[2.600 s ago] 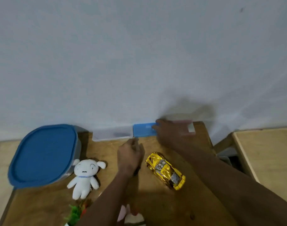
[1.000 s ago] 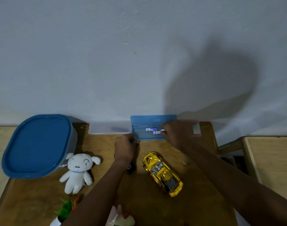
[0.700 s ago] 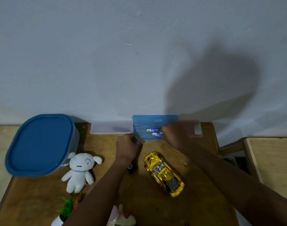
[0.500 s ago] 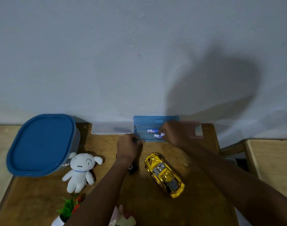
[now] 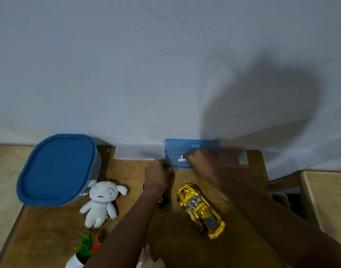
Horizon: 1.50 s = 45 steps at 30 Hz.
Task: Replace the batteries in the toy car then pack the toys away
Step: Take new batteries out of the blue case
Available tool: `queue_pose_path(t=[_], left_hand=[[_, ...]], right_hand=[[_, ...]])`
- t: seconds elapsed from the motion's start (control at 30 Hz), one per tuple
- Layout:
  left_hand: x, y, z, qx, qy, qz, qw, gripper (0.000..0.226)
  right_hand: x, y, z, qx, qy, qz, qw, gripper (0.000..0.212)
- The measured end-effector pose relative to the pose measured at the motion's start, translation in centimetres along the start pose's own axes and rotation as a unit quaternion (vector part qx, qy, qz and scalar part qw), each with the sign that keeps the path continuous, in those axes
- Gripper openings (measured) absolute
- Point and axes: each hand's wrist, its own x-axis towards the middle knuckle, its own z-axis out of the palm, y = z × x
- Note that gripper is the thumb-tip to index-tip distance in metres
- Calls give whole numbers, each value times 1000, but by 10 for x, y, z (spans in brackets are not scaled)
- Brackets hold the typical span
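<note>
Head view is catching you early: right hand (image 5: 199, 161) is reaching the batteries (image 5: 182, 159) in the case (image 5: 192, 145) at the table's (image 5: 49, 229) back edge, grip unclear; left hand (image 5: 158, 176) is clutching a dark object (image 5: 168, 167). The toy car (image 5: 200, 208) is waiting mid-table, swap and packing ahead.

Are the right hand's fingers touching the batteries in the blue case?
Cannot tell. In the head view the right hand reaches into the blue case with fingertips right at the batteries, but motion blur hides any contact or gap.
</note>
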Motion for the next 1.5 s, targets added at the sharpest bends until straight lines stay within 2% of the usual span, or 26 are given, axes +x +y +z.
queue_pose_path(t=[0.1, 0.27, 0.4, 0.67, 0.8, 1.1, 1.23, 1.4, 1.5], left_hand=[[0, 0, 0, 0, -3, 2, 1000, 31], [1, -1, 0, 4, 5, 4, 1000, 29], [2, -2, 1, 6, 2, -3, 1000, 28], [1, -3, 3, -2, 5, -6, 1000, 26], [2, -3, 3, -4, 6, -10, 1000, 25], [2, -3, 3, -3, 5, -9, 1000, 23], [1, -2, 3, -3, 7, -12, 1000, 23], [0, -2, 2, -8, 3, -11, 1000, 23], [1, -2, 1, -9, 7, -14, 1000, 25]], right_hand=[[4, -6, -8, -44, -35, -13, 998, 23], [11, -18, -21, -109, -44, -25, 993, 25], [14, -22, -22, -119, -51, -20, 991, 24], [5, -5, 2, 28, -25, -16, 999, 33], [15, -4, -4, 45, -36, -3, 998, 19], [16, -4, 1, 92, -3, 7, 996, 23], [15, -3, 7, 154, -29, 27, 987, 16], [12, 5, 0, 190, -48, 23, 980, 17], [8, 6, -11, 235, -6, 31, 972, 20]])
